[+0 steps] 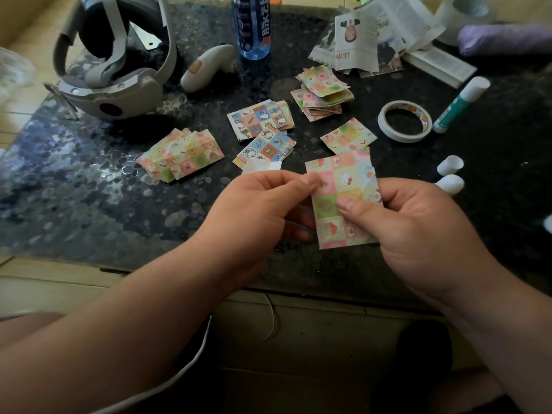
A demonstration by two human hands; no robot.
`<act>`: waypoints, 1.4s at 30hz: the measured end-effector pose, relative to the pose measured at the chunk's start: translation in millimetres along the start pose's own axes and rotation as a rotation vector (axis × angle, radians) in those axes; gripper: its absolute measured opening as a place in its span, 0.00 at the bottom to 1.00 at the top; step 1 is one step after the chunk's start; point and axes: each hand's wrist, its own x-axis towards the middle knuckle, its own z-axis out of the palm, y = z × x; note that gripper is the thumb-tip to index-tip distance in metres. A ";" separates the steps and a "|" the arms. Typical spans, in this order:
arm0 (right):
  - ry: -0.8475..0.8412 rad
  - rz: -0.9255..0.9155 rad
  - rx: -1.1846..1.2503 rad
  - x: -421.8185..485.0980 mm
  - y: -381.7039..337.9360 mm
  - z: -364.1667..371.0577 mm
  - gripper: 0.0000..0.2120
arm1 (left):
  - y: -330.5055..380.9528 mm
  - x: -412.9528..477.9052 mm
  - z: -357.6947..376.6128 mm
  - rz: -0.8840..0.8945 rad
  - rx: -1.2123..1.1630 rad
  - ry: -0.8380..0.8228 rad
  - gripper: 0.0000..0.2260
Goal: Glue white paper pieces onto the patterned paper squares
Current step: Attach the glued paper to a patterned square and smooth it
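- Now both hands hold one patterned paper square (340,186) above the near edge of the table (89,189). The left hand (263,204) pinches its left edge. The right hand (418,228) grips its right side, thumb on the printed face, likely to steady it flat.
- A white paper piece (263,166) lies on the table just beyond the left hand, within easy reach.
- The glue stick (457,106) lies toward the right edge beside a tape roll (404,121), and is probably wanted next.
- Stacks of patterned squares (182,155) sit mid-table, seemingly sorted by print.
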 end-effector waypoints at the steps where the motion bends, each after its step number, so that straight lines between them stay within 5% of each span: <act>1: 0.001 -0.001 0.002 -0.1 0.4 -0.1 0.08 | -0.1 0.2 0.3 -0.002 -0.004 -0.001 0.09; 42: 0.048 -0.031 0.050 6.4 8.7 -7.5 0.07 | 1.5 -4.4 -2.6 -0.160 0.114 -0.204 0.07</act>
